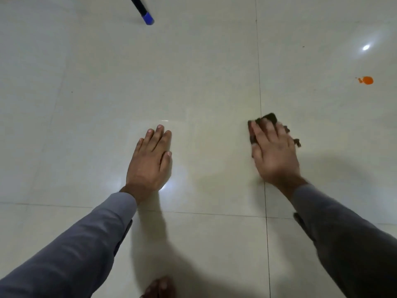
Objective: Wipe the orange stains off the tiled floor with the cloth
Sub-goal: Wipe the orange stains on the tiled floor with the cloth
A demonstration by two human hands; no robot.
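My right hand (274,154) presses a dark brown cloth (269,118) flat against the pale tiled floor (204,82), right beside a vertical grout line. Only the cloth's edges show past the fingers, and the hand is slightly blurred. An orange stain (367,80) with a few small splashes sits on the floor far to the upper right, well apart from the cloth. My left hand (151,160) rests flat on the tile at centre left, palm down, fingers loosely together, holding nothing.
A black pole with a blue tip (147,18) touches the floor at the top left. Bare toes (160,287) show at the bottom edge. Bright light reflections lie near my left hand and at the upper right.
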